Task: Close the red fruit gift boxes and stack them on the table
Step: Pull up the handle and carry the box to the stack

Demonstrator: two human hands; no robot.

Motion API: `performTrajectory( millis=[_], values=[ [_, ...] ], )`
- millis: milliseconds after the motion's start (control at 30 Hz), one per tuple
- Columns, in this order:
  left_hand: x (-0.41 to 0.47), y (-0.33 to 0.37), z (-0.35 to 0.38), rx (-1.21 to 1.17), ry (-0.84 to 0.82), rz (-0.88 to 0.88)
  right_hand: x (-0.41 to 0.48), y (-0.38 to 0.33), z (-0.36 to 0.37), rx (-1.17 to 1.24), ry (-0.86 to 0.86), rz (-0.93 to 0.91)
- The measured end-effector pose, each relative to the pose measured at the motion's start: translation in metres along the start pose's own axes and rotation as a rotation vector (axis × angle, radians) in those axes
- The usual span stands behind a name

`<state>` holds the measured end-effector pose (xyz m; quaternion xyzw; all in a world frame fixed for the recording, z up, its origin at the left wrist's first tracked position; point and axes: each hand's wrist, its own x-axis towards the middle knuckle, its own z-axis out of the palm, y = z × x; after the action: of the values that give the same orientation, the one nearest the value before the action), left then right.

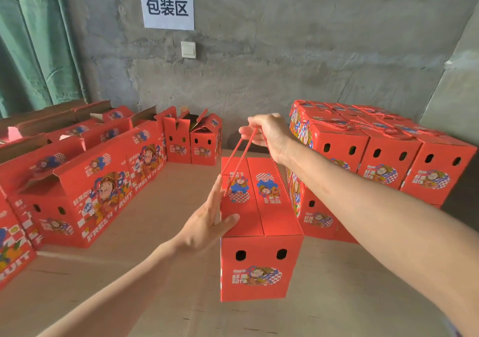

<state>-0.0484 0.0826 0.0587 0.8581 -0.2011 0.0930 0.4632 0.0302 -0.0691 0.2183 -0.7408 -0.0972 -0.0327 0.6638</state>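
Observation:
A closed red fruit gift box [261, 233] stands in the middle of the table [166, 272], its two top flaps shut. My right hand [267, 132] holds its red rope handle [243, 152] up above the box, fingers curled round the cord. With straight fingers, my left hand [207, 222] presses against the box's left upper edge. To the right, a stack of closed red boxes [383, 155] rises two layers high. On the left stand several open red boxes [85, 189] with raised flaps.
Two more open boxes [193, 142] stand at the back against the grey concrete wall. A white paper sign [167, 6] and a light switch [188, 49] are on the wall. A green curtain [33, 41] hangs at the left.

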Motion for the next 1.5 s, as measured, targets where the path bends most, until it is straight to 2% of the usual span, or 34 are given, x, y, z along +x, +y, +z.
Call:
performTrajectory(
  millis=[67, 133, 200, 300, 400, 467, 567, 633, 767, 867, 1200, 1400, 1500],
  values=[
    [0.014, -0.010, -0.001, 0.058, -0.011, 0.041, 0.006, 0.005, 0.002, -0.037, 0.052, 0.032],
    [0.027, -0.025, 0.005, 0.275, 0.026, 0.031, 0.013, 0.015, 0.004, -0.076, 0.114, 0.077],
    [0.037, -0.044, 0.017, 0.493, 0.057, -0.052, 0.019, 0.028, 0.008, -0.133, 0.175, 0.115],
    [0.044, -0.069, 0.034, 0.392, -0.054, -0.152, 0.029, 0.048, 0.012, -0.174, 0.260, 0.152],
    [0.050, -0.100, 0.041, 0.305, -0.211, -0.148, 0.030, 0.069, 0.013, -0.247, 0.319, 0.183],
    [0.055, -0.115, 0.040, 0.291, -0.277, -0.156, 0.025, 0.085, 0.014, -0.495, 0.244, 0.199],
    [0.066, -0.128, 0.035, 0.239, -0.267, -0.140, 0.008, 0.111, 0.022, -0.958, 0.120, 0.214],
    [0.071, -0.130, 0.032, 0.241, -0.262, -0.080, -0.009, 0.134, 0.030, -1.236, 0.070, 0.161],
    [0.073, -0.131, 0.035, 0.291, -0.227, -0.026, -0.044, 0.197, 0.055, -1.495, -0.216, 0.324],
    [0.076, -0.134, 0.039, 0.356, -0.213, 0.010, -0.037, 0.220, 0.067, -1.731, -0.294, 0.405],
    [0.127, -0.147, 0.046, 0.586, -0.280, 0.069, 0.025, 0.224, 0.046, -1.795, -0.301, 0.341],
    [0.191, -0.156, 0.056, 0.732, -0.380, 0.050, 0.091, 0.239, 0.015, -1.849, -0.311, 0.339],
    [0.235, -0.162, 0.069, 0.844, -0.402, 0.026, 0.137, 0.250, -0.011, -1.817, -0.246, 0.337]
  ],
)
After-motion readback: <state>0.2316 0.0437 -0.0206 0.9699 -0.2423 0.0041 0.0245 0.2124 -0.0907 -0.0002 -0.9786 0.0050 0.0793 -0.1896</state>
